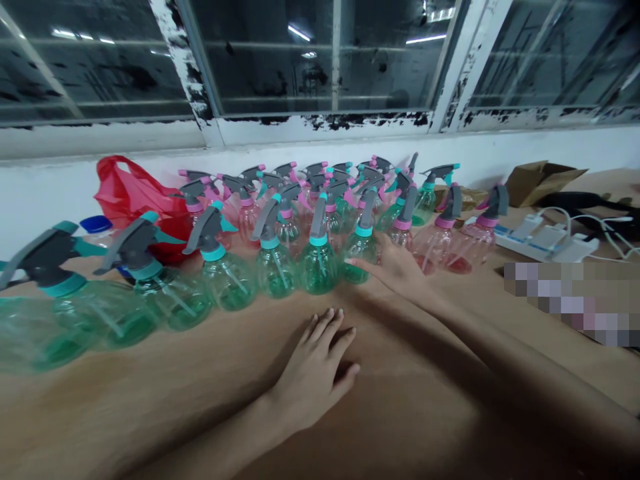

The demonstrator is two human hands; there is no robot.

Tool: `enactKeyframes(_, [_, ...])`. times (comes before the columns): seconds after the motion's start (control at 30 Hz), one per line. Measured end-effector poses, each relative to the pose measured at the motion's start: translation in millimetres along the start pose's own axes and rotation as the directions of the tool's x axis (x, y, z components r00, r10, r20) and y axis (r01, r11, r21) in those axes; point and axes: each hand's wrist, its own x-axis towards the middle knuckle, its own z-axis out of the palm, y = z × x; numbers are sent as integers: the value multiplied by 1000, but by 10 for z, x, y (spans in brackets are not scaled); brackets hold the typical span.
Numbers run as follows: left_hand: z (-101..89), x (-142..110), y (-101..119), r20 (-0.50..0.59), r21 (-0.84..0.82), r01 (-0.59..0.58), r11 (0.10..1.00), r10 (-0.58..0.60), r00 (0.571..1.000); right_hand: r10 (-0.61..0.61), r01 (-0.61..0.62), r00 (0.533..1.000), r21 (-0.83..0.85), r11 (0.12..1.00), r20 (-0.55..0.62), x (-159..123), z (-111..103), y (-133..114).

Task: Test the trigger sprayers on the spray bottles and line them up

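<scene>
My left hand (pixel 316 370) lies on the wooden table with its fingers stretched out and nothing in them. Farther forward, my right hand (pixel 400 268) grips a green transparent spray bottle (pixel 361 251) with a teal collar and grey trigger head; the thumb crosses its front and the other fingers are partly hidden on its right side. Left of it in the front row stands another green spray bottle (pixel 319 267), with several more alike curving to the left. To the right are pink spray bottles, the closest one (pixel 403 230) partly behind my hand.
More green and pink spray bottles crowd behind the front row, below the window. A red plastic bag (pixel 127 190) and a blue-capped container (pixel 96 225) are at the left. Rightward lie a white power strip (pixel 545 243) with cables and a cardboard box (pixel 543 181).
</scene>
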Motion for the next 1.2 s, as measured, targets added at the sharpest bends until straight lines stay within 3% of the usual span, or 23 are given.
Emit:
enactKeyframes(0.17, [-15,12,-4,6,-10,7,1000,-7,1000,-5,5,1000,12,1000,-15,16,51,29])
enactKeyframes(0.33, [-56,26,-5,-2,-60,21,998,-21,1000,8,-8,1000,-29,1000,0,-116,-47,-25])
enactKeyframes(0.53, [-139,42,-17,-87,-365,185,913,-231,969,-24,26,999,-58,998,36,-481,-259,-115])
enactKeyframes(0.67, [-212,97,-18,-122,-481,229,846,-323,939,-54,64,995,-123,990,78,-717,-378,-186])
enactKeyframes(0.87, [-486,318,146,-180,-559,174,811,-323,929,-139,153,983,-120,981,117,-951,-422,-325])
enactKeyframes(1.0, [-688,435,290,-182,-621,132,773,-305,935,-243,247,967,-40,968,80,-1060,-384,-485])
enactKeyframes(1.2, [-845,371,417,-214,-661,95,744,-308,927,-375,374,926,28,927,39,-1197,-266,-665])
